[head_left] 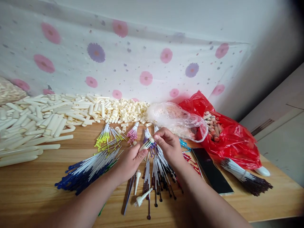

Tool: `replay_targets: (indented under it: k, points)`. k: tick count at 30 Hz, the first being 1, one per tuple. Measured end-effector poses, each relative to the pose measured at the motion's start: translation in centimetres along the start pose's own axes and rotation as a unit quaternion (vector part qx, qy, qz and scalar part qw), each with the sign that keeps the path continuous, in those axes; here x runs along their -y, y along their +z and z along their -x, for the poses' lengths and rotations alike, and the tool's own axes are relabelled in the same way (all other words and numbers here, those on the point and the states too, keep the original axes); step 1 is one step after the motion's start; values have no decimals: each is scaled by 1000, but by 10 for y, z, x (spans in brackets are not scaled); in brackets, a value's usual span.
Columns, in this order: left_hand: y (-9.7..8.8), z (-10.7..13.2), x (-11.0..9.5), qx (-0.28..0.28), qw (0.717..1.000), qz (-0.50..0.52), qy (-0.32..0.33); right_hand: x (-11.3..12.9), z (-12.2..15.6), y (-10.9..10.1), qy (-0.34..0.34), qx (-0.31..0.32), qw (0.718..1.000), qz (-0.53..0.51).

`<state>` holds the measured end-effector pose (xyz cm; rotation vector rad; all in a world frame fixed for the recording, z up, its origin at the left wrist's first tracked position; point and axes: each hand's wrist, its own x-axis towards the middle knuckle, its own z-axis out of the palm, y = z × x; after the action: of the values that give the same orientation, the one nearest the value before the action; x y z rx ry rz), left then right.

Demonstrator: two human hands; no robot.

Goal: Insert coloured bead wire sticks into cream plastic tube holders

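**Crowded desk (35,196), fiddly grip**

Over its middle, our left hand (131,160) and right hand (167,144) both pinch a cream handle (146,144). We judge it could slip into the loose sticks (159,172) beneath, or our wrists could scatter them.

Wooden table (35,193) under cream tubes (47,117), coloured sticks (90,167), red bag (232,142), black phone (211,174).

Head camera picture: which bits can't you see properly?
Head view:
1. Cream piece: the left hand and right hand pinch it, and the fingers cover most of it.
2. Clear bag: crinkled plastic blurs what is inside.
3. Red bag: the plastic hides most of its contents.
4. Far cream heap: cut off by the left edge, and its pieces are too small to tell.
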<state>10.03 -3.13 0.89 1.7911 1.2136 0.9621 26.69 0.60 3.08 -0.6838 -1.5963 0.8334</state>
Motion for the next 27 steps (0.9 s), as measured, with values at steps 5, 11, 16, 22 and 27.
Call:
replay_targets:
  k: [5,11,16,22,27]
  points:
    - [3,2,-2,57,986,154,-42,0,4,9,80,29,987,-135]
    - [6,3,-5,81,981,167,-61,-4,5,18,124,20,975,-181]
    - [7,4,-5,80,968,221,-83,-7,7,17,106,37,980,-162]
    - [5,4,-6,77,942,303,-124,1,3,3,-42,28,999,18]
    - [5,4,-2,76,925,342,-144,1,-1,2,-85,26,995,55]
